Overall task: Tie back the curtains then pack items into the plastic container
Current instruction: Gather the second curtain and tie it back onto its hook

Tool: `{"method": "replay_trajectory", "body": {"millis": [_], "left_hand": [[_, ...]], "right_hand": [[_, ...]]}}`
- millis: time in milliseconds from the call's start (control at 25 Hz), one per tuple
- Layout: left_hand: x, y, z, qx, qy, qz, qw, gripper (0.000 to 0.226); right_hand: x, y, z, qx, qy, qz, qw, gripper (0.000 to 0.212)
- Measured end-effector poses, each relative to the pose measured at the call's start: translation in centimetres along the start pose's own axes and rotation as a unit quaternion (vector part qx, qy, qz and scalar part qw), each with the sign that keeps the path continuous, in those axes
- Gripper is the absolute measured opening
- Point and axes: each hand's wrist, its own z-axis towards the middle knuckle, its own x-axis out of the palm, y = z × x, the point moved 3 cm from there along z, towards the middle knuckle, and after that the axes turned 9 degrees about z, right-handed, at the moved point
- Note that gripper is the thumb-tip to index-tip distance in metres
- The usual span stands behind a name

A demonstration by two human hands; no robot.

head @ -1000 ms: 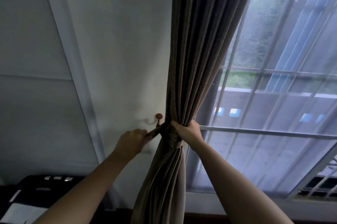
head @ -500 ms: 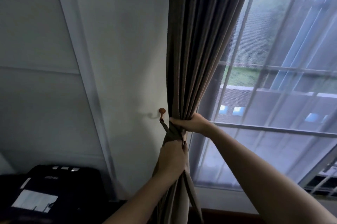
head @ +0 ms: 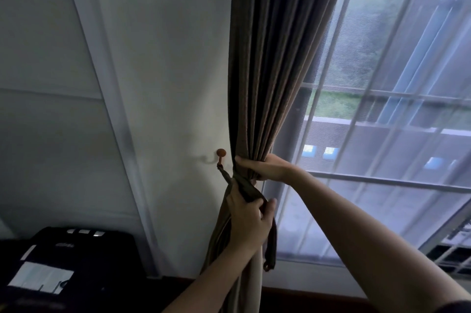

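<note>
Both hands hold cloth: left hand point(head: 248, 223) the half-hidden tieback point(head: 245, 187), right hand point(head: 266, 168) the curtain point(head: 267, 70).

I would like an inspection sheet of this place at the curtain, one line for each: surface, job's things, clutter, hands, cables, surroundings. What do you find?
Surface: no worktop in view; the work is at the white wall.
Job's things: brown curtain gathered into a bunch; tieback strap goes round it, one end on the wall hook, the other end hanging loose; plastic container not in view.
Clutter: black device at the lower left.
Hands: left hand grips the tieback strap; right hand grips the bunched curtain just above it.
Cables: nothing seen.
Surroundings: window with bars, greenery outside.
</note>
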Motion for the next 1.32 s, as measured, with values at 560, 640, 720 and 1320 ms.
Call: {"method": "replay_trajectory", "body": {"millis": [560,640,720,1320], "left_hand": [[0.4,2.6,2.8,-0.085,-0.081,-0.158,0.980,0.036],[0.8,3.1,3.6,-0.074,-0.070,-0.088,0.991,0.051],[1.1,3.3,4.0,-0.054,-0.072,-0.040,0.995,0.060],[1.3,3.9,6.5,-0.007,-0.049,-0.071,0.996,0.051]], "right_hand": [[-1.3,-1.8,0.2,0.036,-0.036,0.029,0.998,0.039],[-1.2,-1.7,0.1,0.032,-0.043,0.024,0.998,0.040],[-1.2,-1.8,0.1,0.027,-0.042,0.019,0.999,0.042],[-2.1,-4.9,-0.7,0.000,0.053,0.131,0.990,0.053]]}}
